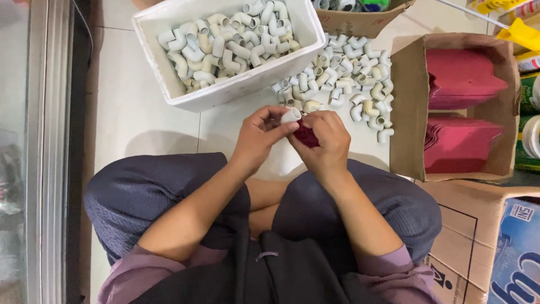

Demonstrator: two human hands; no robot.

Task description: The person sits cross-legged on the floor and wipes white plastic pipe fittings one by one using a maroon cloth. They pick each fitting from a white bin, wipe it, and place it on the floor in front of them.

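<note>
Hands are held together at frame centre, above the crossed legs. A white pipe elbow (pixel 291 115) is pinched in the left hand (pixel 259 138) by thumb and fingertips. A dark red pad (pixel 306 137) is clenched in the right hand (pixel 326 143), touching the elbow.

Loose pile of white elbows (pixel 349 84) is spread on the tiled floor (pixel 140 112) at 1 o'clock from the hands, just beyond them. A white foam box (pixel 169 90) full of the same elbows is set at 11–12 o'clock, its corner touching the pile.

An open brown cardboard box (pixel 405 112) is placed at 3 o'clock, packed with stacked pink-red sheets (pixel 461 141) in two stacks. A second brown carton (pixel 360 22) is seen at 12–1 o'clock, contents unclear. A blue printed package (pixel 517 253) is lying in a carton at 4 o'clock. Yellow and green packages (pixel 526 62) are partly seen at the 2 o'clock edge.
</note>
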